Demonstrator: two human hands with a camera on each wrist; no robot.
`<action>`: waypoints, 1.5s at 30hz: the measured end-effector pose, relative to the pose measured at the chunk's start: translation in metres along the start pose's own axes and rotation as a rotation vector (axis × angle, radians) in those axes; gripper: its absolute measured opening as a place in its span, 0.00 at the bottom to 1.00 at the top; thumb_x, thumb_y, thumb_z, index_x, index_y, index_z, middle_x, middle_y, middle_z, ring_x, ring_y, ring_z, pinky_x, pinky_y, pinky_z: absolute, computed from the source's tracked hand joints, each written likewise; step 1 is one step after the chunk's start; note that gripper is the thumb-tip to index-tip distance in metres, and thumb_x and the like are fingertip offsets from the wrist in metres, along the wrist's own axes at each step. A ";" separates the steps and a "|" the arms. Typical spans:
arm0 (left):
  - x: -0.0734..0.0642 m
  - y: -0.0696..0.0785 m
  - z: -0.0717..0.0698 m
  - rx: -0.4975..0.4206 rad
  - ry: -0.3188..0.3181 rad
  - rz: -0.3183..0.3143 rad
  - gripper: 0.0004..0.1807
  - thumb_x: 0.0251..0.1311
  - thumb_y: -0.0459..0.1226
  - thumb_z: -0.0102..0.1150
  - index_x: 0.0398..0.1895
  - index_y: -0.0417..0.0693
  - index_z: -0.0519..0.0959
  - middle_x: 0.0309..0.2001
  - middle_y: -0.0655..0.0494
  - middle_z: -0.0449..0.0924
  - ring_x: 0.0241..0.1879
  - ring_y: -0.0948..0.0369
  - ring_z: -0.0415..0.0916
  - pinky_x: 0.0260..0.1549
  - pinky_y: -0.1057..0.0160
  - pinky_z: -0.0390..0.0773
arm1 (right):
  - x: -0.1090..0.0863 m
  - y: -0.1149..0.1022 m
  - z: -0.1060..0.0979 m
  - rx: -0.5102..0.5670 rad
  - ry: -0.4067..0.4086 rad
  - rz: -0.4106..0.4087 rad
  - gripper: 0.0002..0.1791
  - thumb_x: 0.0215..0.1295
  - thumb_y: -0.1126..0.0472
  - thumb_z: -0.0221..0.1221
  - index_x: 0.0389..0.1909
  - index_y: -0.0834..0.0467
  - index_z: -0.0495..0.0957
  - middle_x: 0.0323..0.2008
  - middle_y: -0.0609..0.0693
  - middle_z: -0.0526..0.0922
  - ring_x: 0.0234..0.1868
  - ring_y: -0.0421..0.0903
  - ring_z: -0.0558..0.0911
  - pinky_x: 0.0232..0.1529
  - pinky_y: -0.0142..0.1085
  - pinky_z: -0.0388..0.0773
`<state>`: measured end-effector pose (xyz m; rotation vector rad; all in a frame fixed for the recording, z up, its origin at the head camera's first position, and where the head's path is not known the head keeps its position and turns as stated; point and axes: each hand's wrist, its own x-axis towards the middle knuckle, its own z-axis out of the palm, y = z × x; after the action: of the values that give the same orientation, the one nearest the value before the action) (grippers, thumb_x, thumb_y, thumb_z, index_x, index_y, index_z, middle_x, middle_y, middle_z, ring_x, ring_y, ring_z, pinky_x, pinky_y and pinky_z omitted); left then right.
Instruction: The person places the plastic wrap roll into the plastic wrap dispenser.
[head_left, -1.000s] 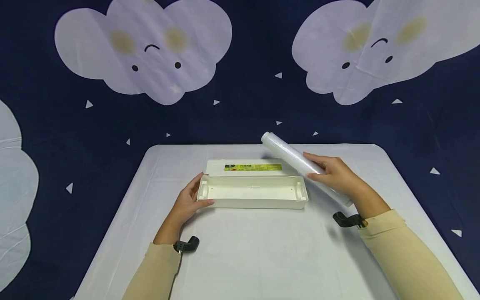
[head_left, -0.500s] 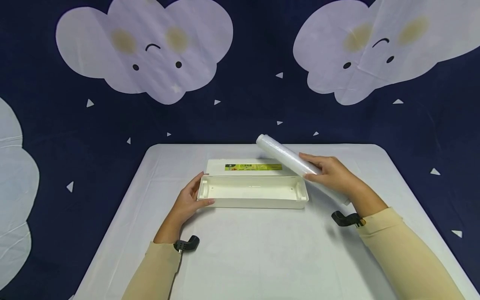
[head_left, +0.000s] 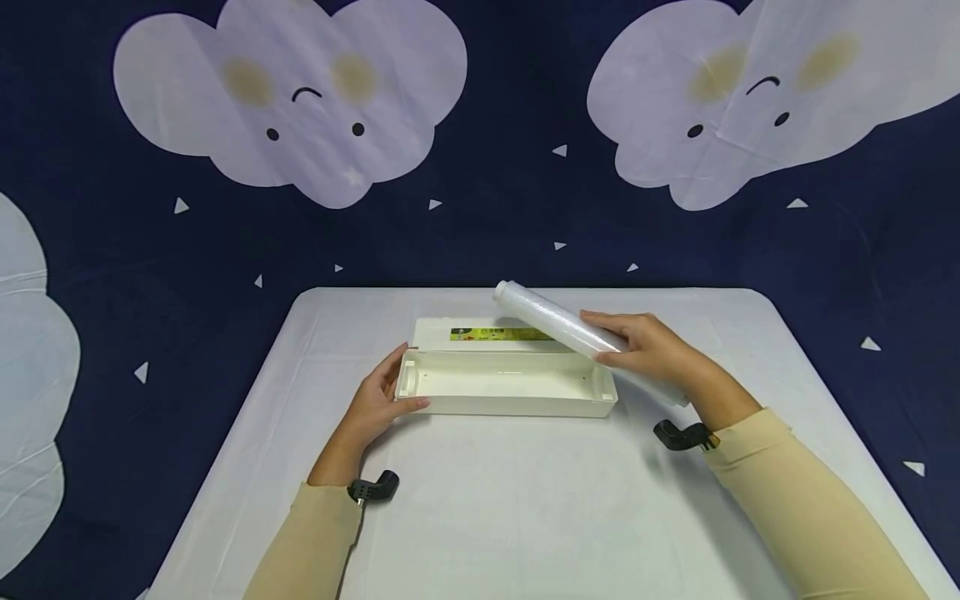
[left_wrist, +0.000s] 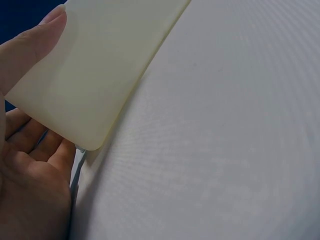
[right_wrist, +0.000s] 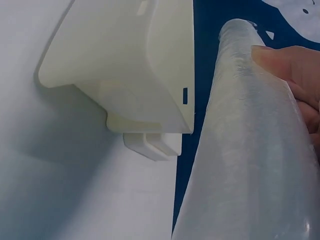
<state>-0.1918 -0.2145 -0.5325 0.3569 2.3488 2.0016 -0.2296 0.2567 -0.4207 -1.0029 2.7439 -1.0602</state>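
Observation:
A long white plastic box lies with its hollow side up, its lid hinged back behind it and bearing a yellow-green label. My left hand grips the box's left end, thumb on the front wall and fingers round the end. In my right hand is a roll of cling film, pinched between thumb and fingers near its middle. The roll slants over the lid and the box's right end, far end raised up to the left. In the right wrist view the roll stands apart from the box.
Under everything is a table with a white cover. Behind its far edge hangs a dark blue cloth printed with clouds and small triangles. A black wrist camera sits on the left wrist, another camera on the right.
My right hand has carried the roll of cling film leftward and slightly down, so it now covers part of the label. The left hand and the box have stayed in place.

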 end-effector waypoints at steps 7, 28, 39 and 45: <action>0.000 0.001 0.000 -0.022 -0.008 0.003 0.60 0.50 0.29 0.84 0.84 0.44 0.56 0.79 0.46 0.60 0.78 0.51 0.57 0.72 0.66 0.62 | 0.005 -0.005 0.001 0.025 -0.036 0.007 0.38 0.67 0.64 0.73 0.76 0.61 0.71 0.71 0.56 0.75 0.67 0.56 0.76 0.66 0.57 0.74; 0.001 0.000 -0.001 -0.031 -0.022 0.020 0.60 0.49 0.28 0.84 0.84 0.40 0.55 0.79 0.44 0.60 0.78 0.51 0.56 0.72 0.66 0.60 | 0.018 -0.014 0.013 0.022 -0.080 -0.053 0.38 0.66 0.62 0.74 0.76 0.59 0.72 0.70 0.54 0.76 0.65 0.53 0.78 0.64 0.53 0.77; 0.000 -0.001 -0.002 -0.009 -0.014 0.015 0.61 0.49 0.30 0.85 0.84 0.44 0.56 0.79 0.45 0.61 0.78 0.51 0.56 0.73 0.67 0.59 | 0.025 -0.017 0.018 0.021 -0.084 -0.101 0.38 0.66 0.64 0.74 0.75 0.60 0.72 0.70 0.52 0.76 0.67 0.52 0.77 0.65 0.51 0.76; 0.000 -0.001 -0.003 -0.004 -0.013 0.015 0.60 0.49 0.30 0.85 0.84 0.45 0.56 0.78 0.45 0.62 0.77 0.52 0.57 0.73 0.67 0.59 | 0.030 -0.021 0.021 0.031 -0.103 -0.129 0.37 0.66 0.63 0.74 0.74 0.60 0.73 0.71 0.49 0.75 0.67 0.51 0.77 0.65 0.50 0.77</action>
<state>-0.1926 -0.2170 -0.5328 0.3876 2.3417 2.0034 -0.2365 0.2151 -0.4181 -1.2089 2.6045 -1.0322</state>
